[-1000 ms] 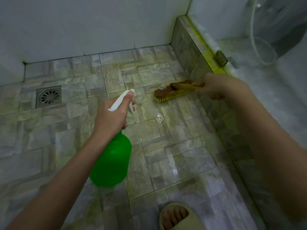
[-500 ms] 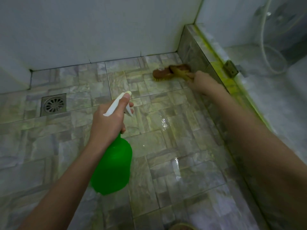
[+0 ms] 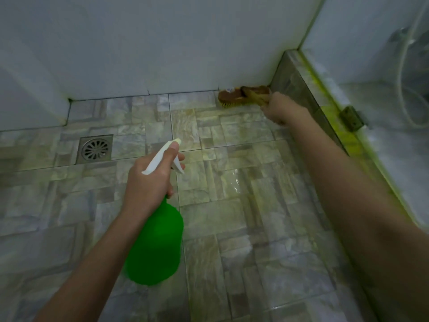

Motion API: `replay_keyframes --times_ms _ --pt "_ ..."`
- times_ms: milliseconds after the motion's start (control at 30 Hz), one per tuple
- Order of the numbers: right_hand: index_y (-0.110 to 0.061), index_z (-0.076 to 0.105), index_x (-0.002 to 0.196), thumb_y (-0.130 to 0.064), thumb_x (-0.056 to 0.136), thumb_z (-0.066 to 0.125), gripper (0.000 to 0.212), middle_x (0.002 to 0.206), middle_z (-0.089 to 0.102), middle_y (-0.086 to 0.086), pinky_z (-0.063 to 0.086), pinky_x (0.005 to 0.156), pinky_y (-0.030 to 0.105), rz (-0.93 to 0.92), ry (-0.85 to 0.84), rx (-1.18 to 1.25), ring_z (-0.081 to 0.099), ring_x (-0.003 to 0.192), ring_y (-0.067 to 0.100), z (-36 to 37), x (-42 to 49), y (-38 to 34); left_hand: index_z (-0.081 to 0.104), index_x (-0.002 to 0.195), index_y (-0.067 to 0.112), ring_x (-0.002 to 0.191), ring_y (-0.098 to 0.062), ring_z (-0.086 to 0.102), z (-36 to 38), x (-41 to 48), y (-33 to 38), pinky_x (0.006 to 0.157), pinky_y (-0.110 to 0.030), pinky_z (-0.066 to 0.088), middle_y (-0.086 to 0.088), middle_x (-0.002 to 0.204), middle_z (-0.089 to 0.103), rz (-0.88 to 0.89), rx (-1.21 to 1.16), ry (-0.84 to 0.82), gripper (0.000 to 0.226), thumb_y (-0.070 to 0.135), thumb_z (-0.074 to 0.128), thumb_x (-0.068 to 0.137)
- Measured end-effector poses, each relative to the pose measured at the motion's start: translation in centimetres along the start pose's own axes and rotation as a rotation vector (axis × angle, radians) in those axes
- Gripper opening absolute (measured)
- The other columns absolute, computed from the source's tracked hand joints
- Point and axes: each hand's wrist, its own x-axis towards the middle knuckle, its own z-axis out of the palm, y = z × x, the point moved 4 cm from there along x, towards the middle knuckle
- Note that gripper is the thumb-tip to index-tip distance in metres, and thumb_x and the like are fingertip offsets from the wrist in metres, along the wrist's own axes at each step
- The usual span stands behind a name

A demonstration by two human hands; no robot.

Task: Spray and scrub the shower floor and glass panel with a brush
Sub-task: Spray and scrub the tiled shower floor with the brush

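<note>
A person's view looking down at both bare arms over a tiled shower floor [image 3: 232,217].

The right arm is stretched out almost straight toward the far right corner. The right hand [image 3: 277,109] is seen from the back, its fingers wrapped together around the handle of a scrubbing brush [image 3: 236,96]. The individual fingertips are hidden beneath the hand. The brush sits bristles down on the floor, right where the tiles meet the pale back wall [image 3: 162,43] and just beside the stone-tiled curb [image 3: 299,89].

The left arm reaches forward in the middle of the view. The left hand [image 3: 148,182] grips the neck of a spray bottle [image 3: 155,242], with one digit laid along the top of the white spray head, another hooked in front of the trigger, and the rest curled tight below. The bottle hangs above the floor, nozzle aimed ahead.

The brush has a brown back, short yellow bristles and a yellowish handle. The bottle has a round, bright green body (slightly blurred). The floor tiles are grey-green stone pattern, with wet glints near the centre.

A small pale patch on the brush back may be a label, but it is too small to read. The bottle shows no legible writing.

A square metal drain [image 3: 95,148] lies at the left. The glass panel [image 3: 371,66] stands along the curb at the right, with a metal hinge [image 3: 351,118] at its base.
</note>
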Motion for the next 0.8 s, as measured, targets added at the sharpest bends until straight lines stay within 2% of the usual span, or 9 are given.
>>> replay_keyframes --times_ms 100,200,267,400,500,600,633,733,800 --pt "-0.008 0.062 0.115 -0.010 0.090 0.043 0.031 0.070 0.058 0.012 0.037 0.045 0.023 0.034 -0.078 -0.099 0.052 0.052 0.023 -0.3 -0.7 -1.6 0.070 0.066 0.060 0.040 -0.016 0.049 -0.9 0.2 -0.2 0.052 -0.028 0.044 -0.004 0.088 0.077 -0.006 0.011 0.029 0.038 0.057 0.052 0.099" --pt "-0.003 0.063 0.106 -0.015 0.090 0.044 0.027 0.076 0.061 0.011 0.038 0.046 0.025 -0.057 -0.049 -0.144 0.053 0.056 0.024 0.2 -0.2 -3.8 0.069 0.063 0.060 0.042 -0.016 0.049 -1.4 0.1 -0.1 0.050 -0.026 0.043 0.009 0.089 0.078 -0.006 0.005 0.034 0.040 0.057 0.051 0.099" --pt "-0.001 0.058 0.089 -0.015 0.093 0.042 0.022 0.082 0.056 0.008 0.036 0.049 0.027 -0.109 0.006 -0.143 0.050 0.059 0.023 0.4 0.3 -5.5 0.069 0.063 0.060 0.041 -0.015 0.049 -1.8 0.0 0.2 0.051 -0.027 0.043 0.010 0.088 0.077 -0.001 -0.004 0.038 0.037 0.062 0.053 0.096" --pt "-0.006 0.041 0.068 -0.005 0.093 0.039 0.025 0.068 0.044 0.011 0.031 0.047 0.028 -0.116 -0.104 -0.196 0.039 0.053 0.021 -0.1 -1.7 -8.0 0.068 0.062 0.061 0.041 -0.015 0.048 -2.8 -0.1 0.1 0.055 -0.029 0.044 0.011 0.090 0.077 -0.012 -0.004 0.054 0.032 0.069 0.053 0.089" --pt "-0.005 0.045 0.071 -0.005 0.093 0.041 0.022 0.067 0.047 0.012 0.036 0.052 0.029 -0.153 -0.107 -0.272 0.046 0.057 0.024 0.1 -2.9 -9.1 0.066 0.058 0.058 0.042 -0.015 0.049 -3.3 -0.2 -0.3 0.057 -0.029 0.044 0.014 0.098 0.077 -0.027 0.009 0.078 0.043 0.060 0.051 0.098" --pt "-0.014 0.050 0.098 0.002 0.092 0.039 0.020 0.090 0.055 0.016 0.046 0.067 0.034 -0.266 -0.045 -0.251 0.054 0.081 0.030 1.0 -2.7 -10.9 0.067 0.059 0.058 0.046 -0.017 0.051 -3.8 -0.5 -0.3 0.058 -0.031 0.045 0.012 0.102 0.077 -0.002 -0.010 0.073 0.037 0.067 0.051 0.091" --pt "-0.014 0.048 0.099 0.002 0.092 0.039 0.019 0.092 0.055 0.016 0.046 0.067 0.034 -0.261 -0.051 -0.260 0.054 0.080 0.029 1.1 -2.9 -11.1 0.067 0.060 0.058 0.046 -0.019 0.051 -4.0 -0.6 -0.4 0.058 -0.032 0.045 0.010 0.100 0.077 0.003 -0.011 0.070 0.034 0.069 0.050 0.088" --pt "0.001 0.055 0.105 -0.004 0.092 0.042 0.019 0.071 0.051 0.012 0.037 0.048 0.029 -0.192 -0.108 -0.322 0.049 0.059 0.024 1.3 -4.0 -10.2 0.070 0.066 0.060 0.052 -0.028 0.055 -4.8 -0.8 -0.8 0.057 -0.035 0.046 -0.004 0.090 0.078 0.021 -0.018 0.090 0.028 0.072 0.051 0.082" --pt "0.002 0.056 0.106 -0.009 0.094 0.043 0.021 0.066 0.052 0.011 0.035 0.044 0.027 -0.193 -0.128 -0.365 0.049 0.053 0.022 1.8 -5.2 -10.0 0.072 0.069 0.060 0.058 -0.037 0.060 -5.4 -1.0 -1.2 0.058 -0.038 0.047 -0.008 0.088 0.078 0.018 -0.026 0.109 0.026 0.075 0.052 0.078"
